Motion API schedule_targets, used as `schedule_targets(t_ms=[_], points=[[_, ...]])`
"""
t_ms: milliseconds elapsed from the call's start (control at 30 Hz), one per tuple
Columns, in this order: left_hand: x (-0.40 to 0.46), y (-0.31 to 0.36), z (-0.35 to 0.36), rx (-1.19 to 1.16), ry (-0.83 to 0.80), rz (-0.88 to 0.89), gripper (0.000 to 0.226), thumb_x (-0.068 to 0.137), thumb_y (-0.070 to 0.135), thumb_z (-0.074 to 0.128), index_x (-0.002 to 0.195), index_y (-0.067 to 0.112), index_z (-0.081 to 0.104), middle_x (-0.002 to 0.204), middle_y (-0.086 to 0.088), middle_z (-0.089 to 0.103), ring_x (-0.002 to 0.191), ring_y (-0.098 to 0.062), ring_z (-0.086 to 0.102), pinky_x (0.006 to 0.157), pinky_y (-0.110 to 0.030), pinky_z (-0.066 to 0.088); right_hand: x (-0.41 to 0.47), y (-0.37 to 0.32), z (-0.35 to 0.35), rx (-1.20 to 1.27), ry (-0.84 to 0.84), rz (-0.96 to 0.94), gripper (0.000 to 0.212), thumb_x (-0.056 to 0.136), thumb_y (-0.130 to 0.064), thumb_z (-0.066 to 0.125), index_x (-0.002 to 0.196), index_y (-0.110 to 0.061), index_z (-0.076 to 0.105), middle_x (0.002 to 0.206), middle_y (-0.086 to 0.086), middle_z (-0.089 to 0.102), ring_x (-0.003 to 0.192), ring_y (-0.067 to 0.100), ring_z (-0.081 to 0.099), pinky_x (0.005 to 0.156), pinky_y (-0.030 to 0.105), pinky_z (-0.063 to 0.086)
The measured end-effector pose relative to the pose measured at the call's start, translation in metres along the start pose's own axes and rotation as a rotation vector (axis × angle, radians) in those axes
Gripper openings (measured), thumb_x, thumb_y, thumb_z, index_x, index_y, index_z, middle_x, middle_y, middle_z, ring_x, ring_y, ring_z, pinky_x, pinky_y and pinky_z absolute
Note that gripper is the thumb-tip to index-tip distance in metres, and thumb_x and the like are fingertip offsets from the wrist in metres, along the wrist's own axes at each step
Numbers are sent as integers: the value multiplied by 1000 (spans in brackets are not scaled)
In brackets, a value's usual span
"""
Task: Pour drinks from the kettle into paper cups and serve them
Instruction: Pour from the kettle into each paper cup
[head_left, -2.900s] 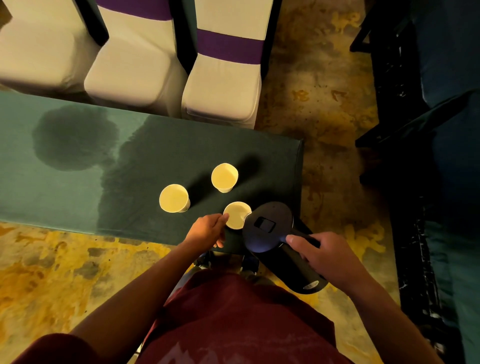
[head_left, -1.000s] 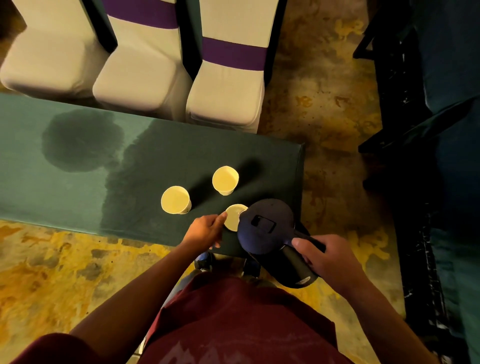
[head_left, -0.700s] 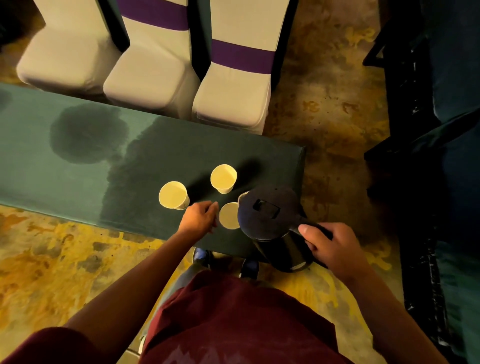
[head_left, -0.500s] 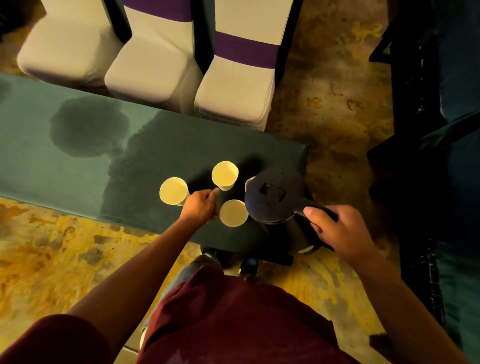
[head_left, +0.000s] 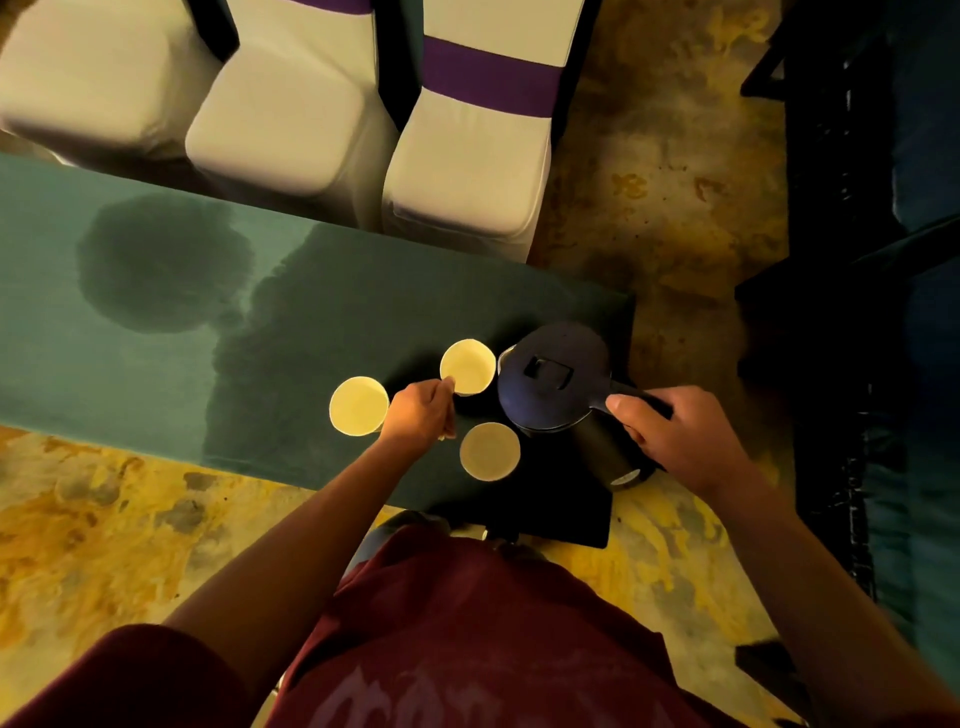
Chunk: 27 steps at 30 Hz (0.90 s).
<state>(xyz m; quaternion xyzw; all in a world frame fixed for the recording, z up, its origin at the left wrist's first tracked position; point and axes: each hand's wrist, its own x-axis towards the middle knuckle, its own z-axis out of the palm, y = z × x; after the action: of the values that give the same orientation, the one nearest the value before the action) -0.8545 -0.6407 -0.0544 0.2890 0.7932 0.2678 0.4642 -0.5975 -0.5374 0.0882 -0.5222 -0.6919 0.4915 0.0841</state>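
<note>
Three pale paper cups stand on the green-clothed table (head_left: 130, 374): a left cup (head_left: 358, 405), a far cup (head_left: 467, 366) and a near cup (head_left: 489, 450). My left hand (head_left: 421, 413) lies between them, its thumb and forefinger pinching the near-left rim of the far cup. My right hand (head_left: 675, 439) grips the handle of the black kettle (head_left: 553, 379). The kettle is tilted, its lid shut and its spout right beside the far cup's right rim. What is in the cups cannot be told.
Dark wet patches (head_left: 166, 260) spread over the cloth left of and behind the cups. Three white-covered chairs (head_left: 467, 171), some with purple bands, stand beyond the table. The table's right end is just past the kettle. Dark furniture (head_left: 883, 260) lines the right.
The kettle moved up from the near cup to the far cup. My left hand let go of the near cup and shifted to the far cup's rim.
</note>
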Motion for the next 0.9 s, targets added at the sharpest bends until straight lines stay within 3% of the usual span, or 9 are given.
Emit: schedule_targets(t_ms=[133, 400, 567, 733, 900], points=[[4, 4, -2, -8, -20, -2, 49, 104, 38, 38, 74, 9, 62, 72, -15, 72, 69, -28, 72, 75, -42, 59, 9, -6, 3, 0, -13, 40, 49, 95, -24, 67, 51, -13, 48, 43, -6, 41, 39, 9, 38, 51, 33, 32], [8, 4, -3, -5, -12, 5, 47, 105, 37, 37, 73, 10, 59, 74, -17, 72, 65, -26, 70, 75, -45, 60, 27, -29, 9, -71, -72, 107, 48, 93, -33, 66, 52, -12, 53, 38, -8, 46, 36, 5, 44, 47, 28, 35], [8, 1, -5, -20, -14, -4, 47, 105, 37, 37, 72, 11, 58, 72, -16, 72, 65, -26, 70, 77, -46, 59, 35, -39, 13, -159, -98, 115, 51, 89, -41, 65, 60, 0, 57, 39, -6, 46, 40, 10, 43, 51, 33, 33], [9, 1, -4, -33, -18, 3, 47, 105, 37, 36, 71, 12, 58, 70, -14, 72, 68, -30, 71, 77, -48, 59, 38, -44, 18, -265, -117, 62, 59, 84, -53, 62, 66, 2, 60, 49, -1, 49, 51, 23, 54, 54, 41, 38], [9, -1, -3, -29, -17, -4, 47, 105, 38, 37, 74, 11, 60, 71, -13, 72, 65, -24, 69, 76, -45, 59, 41, -45, 23, -346, -117, 14, 62, 85, -56, 61, 66, 3, 61, 54, 7, 52, 62, 35, 63, 53, 36, 37]])
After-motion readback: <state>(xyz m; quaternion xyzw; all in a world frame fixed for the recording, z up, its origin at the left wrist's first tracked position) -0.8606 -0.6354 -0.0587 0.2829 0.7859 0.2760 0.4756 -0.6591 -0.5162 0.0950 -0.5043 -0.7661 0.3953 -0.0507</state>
